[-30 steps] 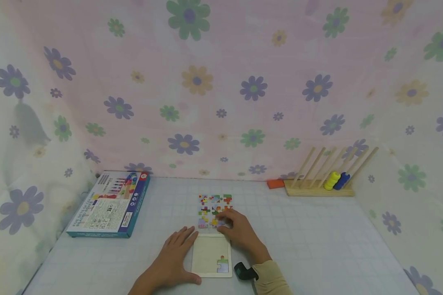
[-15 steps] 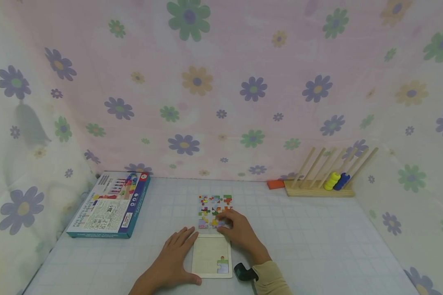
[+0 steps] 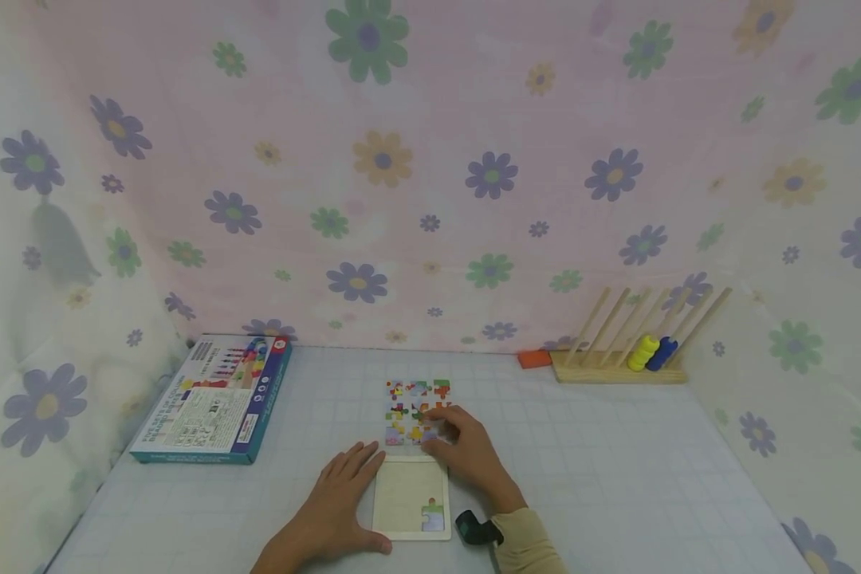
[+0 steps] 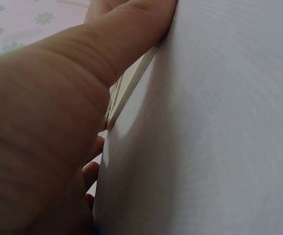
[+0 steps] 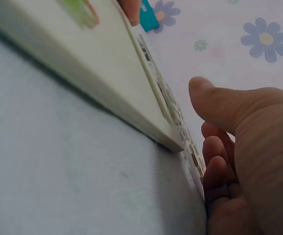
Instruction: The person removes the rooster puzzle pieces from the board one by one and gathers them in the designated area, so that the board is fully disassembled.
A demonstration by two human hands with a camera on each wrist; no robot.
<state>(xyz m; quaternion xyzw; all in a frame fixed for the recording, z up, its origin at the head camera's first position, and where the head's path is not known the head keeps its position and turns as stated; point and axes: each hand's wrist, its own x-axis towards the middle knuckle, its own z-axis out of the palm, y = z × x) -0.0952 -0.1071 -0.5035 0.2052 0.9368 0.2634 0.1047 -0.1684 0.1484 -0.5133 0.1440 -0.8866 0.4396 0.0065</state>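
Note:
A shallow pale wooden puzzle tray lies flat in front of me, with one jigsaw piece in its lower right corner. Just beyond it, several colourful jigsaw pieces are laid out in rows. My left hand rests along the tray's left side, thumb at the near corner and fingertips by the far one. Over the right-hand loose pieces is my right hand, fingers bent. In the right wrist view its thumb stands apart from the fingers, with nothing seen between them. Some pieces are hidden beneath this hand.
A flat game box lies at the left. At the back right stands a wooden peg rack with yellow beads and blue beads, a red block beside it. A black device sits at my right wrist.
Both hands, the tray and the pieces keep their places. Only the head view has shifted very slightly.

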